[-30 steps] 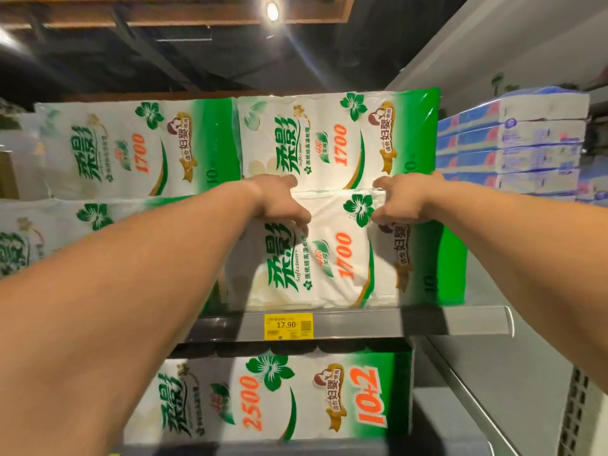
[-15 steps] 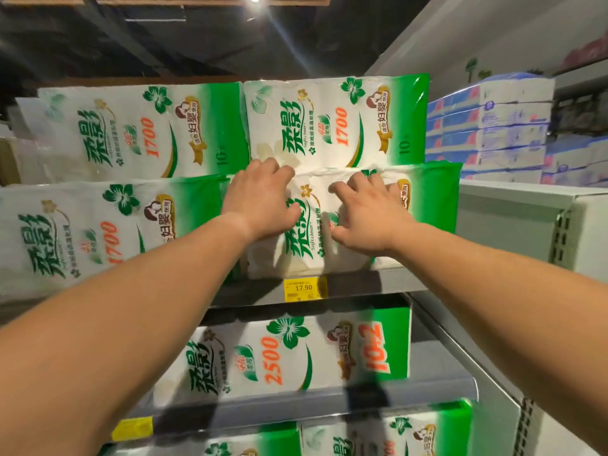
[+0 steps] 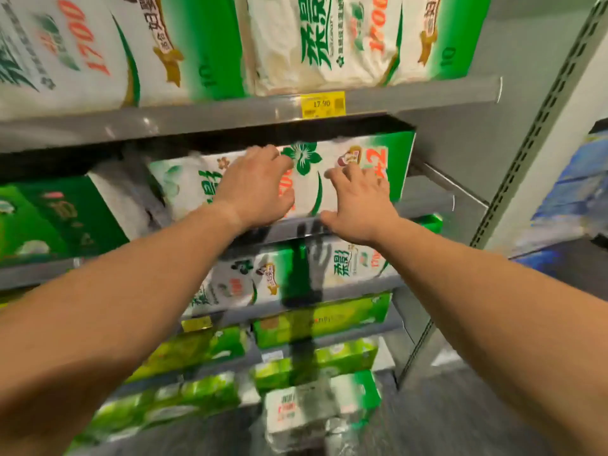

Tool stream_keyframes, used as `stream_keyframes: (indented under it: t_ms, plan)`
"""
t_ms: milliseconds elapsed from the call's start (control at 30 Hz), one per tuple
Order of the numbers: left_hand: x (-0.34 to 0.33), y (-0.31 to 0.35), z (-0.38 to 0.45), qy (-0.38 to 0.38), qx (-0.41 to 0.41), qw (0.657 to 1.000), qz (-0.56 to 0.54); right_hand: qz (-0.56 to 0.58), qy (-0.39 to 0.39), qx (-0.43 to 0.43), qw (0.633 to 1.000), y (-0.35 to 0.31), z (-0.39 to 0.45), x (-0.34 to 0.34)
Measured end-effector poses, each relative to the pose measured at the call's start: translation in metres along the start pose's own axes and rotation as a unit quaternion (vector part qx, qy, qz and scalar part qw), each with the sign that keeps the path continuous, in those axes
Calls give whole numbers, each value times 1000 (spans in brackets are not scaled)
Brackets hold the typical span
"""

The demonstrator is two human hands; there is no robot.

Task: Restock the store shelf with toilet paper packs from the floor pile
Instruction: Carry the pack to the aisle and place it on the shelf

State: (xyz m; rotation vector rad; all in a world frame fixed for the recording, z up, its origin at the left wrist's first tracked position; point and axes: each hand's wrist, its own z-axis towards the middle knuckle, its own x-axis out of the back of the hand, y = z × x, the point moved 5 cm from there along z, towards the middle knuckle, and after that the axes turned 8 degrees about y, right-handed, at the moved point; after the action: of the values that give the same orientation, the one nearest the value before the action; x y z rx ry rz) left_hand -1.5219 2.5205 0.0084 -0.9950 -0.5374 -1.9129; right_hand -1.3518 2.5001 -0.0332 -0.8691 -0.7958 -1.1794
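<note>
1. change: both hands have dropped from the 1700 pack on the upper shelf to the 10+2 pack point(image 3: 378, 172) one level down, centre of frame. view has tilted down w/ them.
2. left hand point(image 3: 255, 187): fingers spread wide, lying flat on the pack's front face, left of the flower print. no curl round anything; holds nothing.
3. right hand point(image 3: 360, 205): fingers spread, tips on the pack face near its right end, thumb low by the shelf edge point(image 3: 427, 204). also holds nothing.
4. upper shelf, top of frame: 1700 packs point(image 3: 345, 41) sit above the price tag point(image 3: 323, 104), no hand on them. judged: that level is done for now.
5. 10+2 pack: on the middle shelf, front face near the shelf lip, dark gap above it.
6. floor pile: one pack point(image 3: 320, 411) visible at bottom centre, blurred, on the floor below the lowest shelf.
7. meaning: work has moved to squaring/pushing stock on the middle level; likely a flat push back, then return to the floor pack. risk: pack skews if the push is uneven.
</note>
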Motion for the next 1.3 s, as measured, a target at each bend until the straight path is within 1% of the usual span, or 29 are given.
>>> stream_keyframes:
  t_ms: [100,200,267,400,533,633,733,833,933,1067,1167,1300]
  plan:
    - [-47,-2,-62,-78,45,996,-16,12,-51,-10,999,-5,-55,-63]
    - [-96,-3,-131,-154,99,982,-37,20,-125,-26,992,0,-114,-122]
    - [-127,1,-174,-207,127,969,-43,18,-180,-34,983,8,-149,-153]
    - [-180,15,-241,-295,185,936,-60,14,-257,-34,966,31,-205,-202]
    - [-231,31,-287,-361,198,910,-57,6,-337,-26,941,58,-241,-248]
    - [-279,39,-310,-389,193,899,-52,2,-381,-25,924,76,-258,-290]
    - [-338,42,-333,-410,178,893,-59,-12,-407,-21,913,96,-273,-346]
    - [-407,43,-376,-439,184,877,-67,-25,-430,-5,902,120,-298,-418]
    - [-488,40,-429,-487,168,856,-32,-51,-459,40,886,144,-325,-500]
    - [-587,35,-486,-536,165,828,-18,-65,-478,55,874,173,-355,-605]
    - [-634,30,-512,-539,176,823,-7,-58,-480,65,873,183,-369,-658]
    - [-661,28,-525,-542,193,818,-9,-42,-486,72,870,184,-376,-687]
